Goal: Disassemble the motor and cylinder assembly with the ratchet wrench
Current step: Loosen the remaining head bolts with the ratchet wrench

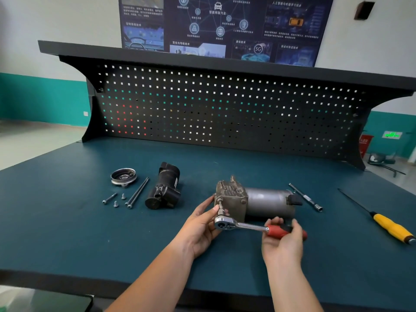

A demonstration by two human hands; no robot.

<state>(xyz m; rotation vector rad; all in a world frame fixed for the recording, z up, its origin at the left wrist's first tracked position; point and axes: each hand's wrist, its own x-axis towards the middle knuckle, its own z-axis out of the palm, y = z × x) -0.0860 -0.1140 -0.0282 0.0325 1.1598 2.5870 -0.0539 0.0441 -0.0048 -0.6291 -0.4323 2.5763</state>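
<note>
At the tabletop's (pixel 67 221) middle lies the motor and cylinder assembly (pixel 254 202). The left hand (pixel 202 226) pinches the socket; the right hand (pixel 283 239) grips the ratchet wrench (pixel 247 226) handle. Bare tabletop lies toward the near edge.

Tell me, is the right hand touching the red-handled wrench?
Touching. The head view shows the right hand gripping the ratchet wrench by its red handle.

A dark wall poster (pixel 225 25) across the top of the frame carries a "5G" badge at its lower right, with headings "智能网联汽车", "通信技术" and "定位与导航技术". Lettering on the green sign (pixel 391 135) and red bin (pixel 365 145) at far right is too small to read.
</note>
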